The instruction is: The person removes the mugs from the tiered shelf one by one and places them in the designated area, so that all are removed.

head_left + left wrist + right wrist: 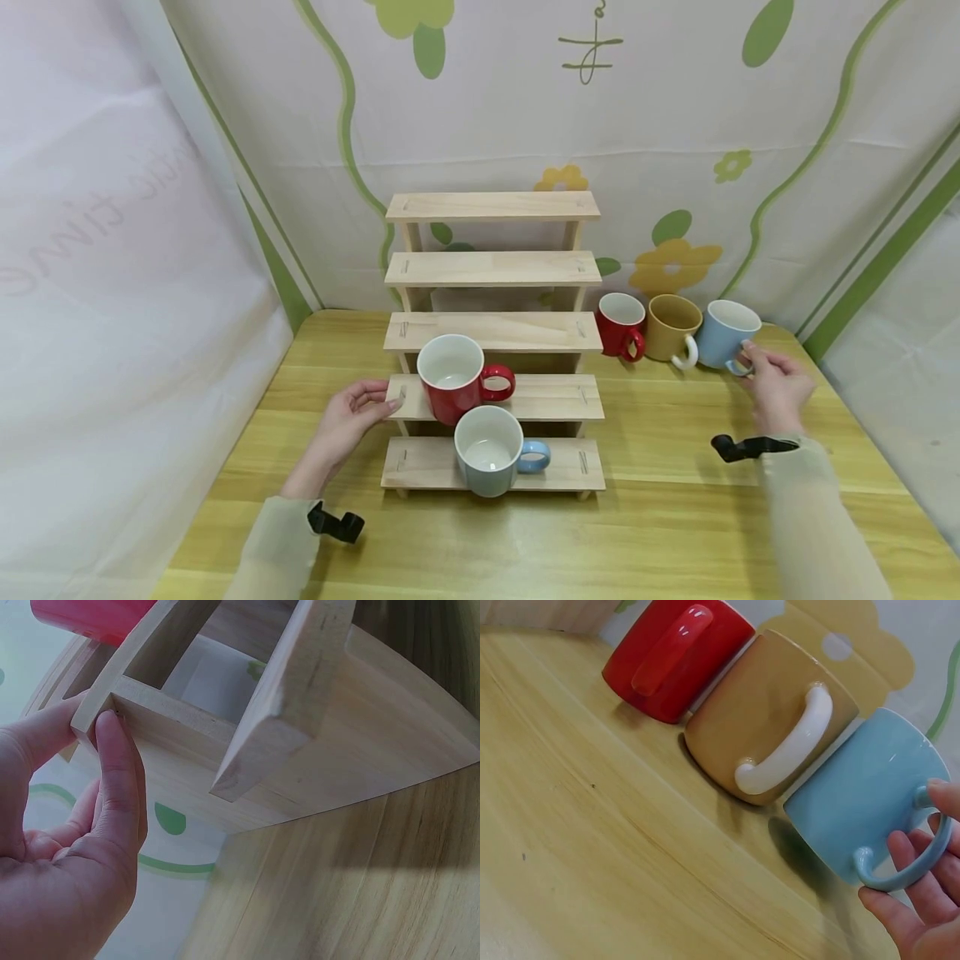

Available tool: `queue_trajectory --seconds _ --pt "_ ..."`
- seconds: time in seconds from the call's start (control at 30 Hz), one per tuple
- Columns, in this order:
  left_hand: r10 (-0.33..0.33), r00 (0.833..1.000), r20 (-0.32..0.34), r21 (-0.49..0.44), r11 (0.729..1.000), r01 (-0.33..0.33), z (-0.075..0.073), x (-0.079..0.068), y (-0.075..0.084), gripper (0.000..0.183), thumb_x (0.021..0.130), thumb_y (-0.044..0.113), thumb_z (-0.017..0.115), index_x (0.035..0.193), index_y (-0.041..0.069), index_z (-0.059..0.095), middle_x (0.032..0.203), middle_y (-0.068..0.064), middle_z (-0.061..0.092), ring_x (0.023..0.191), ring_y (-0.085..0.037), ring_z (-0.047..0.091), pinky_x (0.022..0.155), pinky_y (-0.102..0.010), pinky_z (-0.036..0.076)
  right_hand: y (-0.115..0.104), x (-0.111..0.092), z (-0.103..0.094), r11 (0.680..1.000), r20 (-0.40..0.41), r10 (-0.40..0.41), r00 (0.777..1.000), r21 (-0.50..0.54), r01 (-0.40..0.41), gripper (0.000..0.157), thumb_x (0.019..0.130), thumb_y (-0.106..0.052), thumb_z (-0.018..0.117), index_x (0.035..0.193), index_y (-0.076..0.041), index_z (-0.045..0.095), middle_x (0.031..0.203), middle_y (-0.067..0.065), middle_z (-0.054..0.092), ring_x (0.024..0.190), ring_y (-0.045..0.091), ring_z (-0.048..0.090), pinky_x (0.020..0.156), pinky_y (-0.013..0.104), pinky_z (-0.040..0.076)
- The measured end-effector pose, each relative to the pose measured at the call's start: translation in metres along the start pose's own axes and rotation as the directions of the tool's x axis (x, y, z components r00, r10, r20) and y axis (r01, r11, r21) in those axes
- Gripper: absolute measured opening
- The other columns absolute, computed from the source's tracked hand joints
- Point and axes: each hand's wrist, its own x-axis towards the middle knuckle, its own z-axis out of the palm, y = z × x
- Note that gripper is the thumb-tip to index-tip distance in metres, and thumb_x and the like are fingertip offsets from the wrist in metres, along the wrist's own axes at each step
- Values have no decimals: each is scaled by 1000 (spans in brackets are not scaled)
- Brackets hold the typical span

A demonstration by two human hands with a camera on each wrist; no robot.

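My left hand (350,423) pinches the left end of the second-lowest board of a stepped wooden shelf (493,332), thumb on top and fingers underneath in the left wrist view. On that board stands a red mug (452,392) with a white inside, its handle to the right. One step lower is a pale grey-blue mug (487,454) with a light blue handle. Over at the right, my right hand (777,385) grips the handle of a light blue mug (862,795), fingers through and around the loop in the right wrist view.
Left of the light blue mug stand a mustard mug (670,333) with a white handle and another red mug (618,325), in a row beside the shelf. A patterned white cloth (480,108) hangs behind the wooden table (645,533).
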Motion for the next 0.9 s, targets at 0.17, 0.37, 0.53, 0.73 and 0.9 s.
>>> queue_trajectory --seconds 0.17,0.37,0.53,0.73,0.9 --pt "2 1000 -3 11 1000 -2 0 0 0 40 93 2 72 126 -11 54 110 -16 64 91 -15 67 88 -40 58 5 2 4 1000 -20 6 1000 -11 -6 20 80 -6 87 91 -1 72 87 4 75 83 16 75 62 30 61" --pt "-6 1000 -2 24 1000 6 0 1 -1 40 93 4 73 127 -9 55 111 -16 64 92 -16 67 89 -41 58 10 6 7 1000 -30 -11 999 -16 10 18 81 -6 87 89 -3 71 85 3 75 84 15 74 63 28 61" --pt "-6 1000 -2 39 999 6 -1 1 -1 41 94 6 73 127 -9 55 111 -16 64 92 -16 67 88 -40 58 14 9 8 1000 -37 -14 999 12 14 20 80 -5 87 86 -2 68 83 3 74 83 15 74 62 28 61" --pt "-15 1000 -2 35 999 15 -1 2 0 40 94 5 73 127 -9 55 112 -16 63 92 -16 67 88 -40 58 18 11 10 999 -59 -4 998 32 6 23 77 -4 89 85 -2 68 83 2 72 82 14 73 64 28 61" --pt "-14 1000 3 24 1000 14 -1 2 -1 41 94 5 73 128 -9 54 112 -16 63 91 -16 67 88 -41 58 21 9 10 1000 -62 -10 998 23 12 24 76 -5 90 86 -2 68 85 3 71 81 13 72 63 27 61"
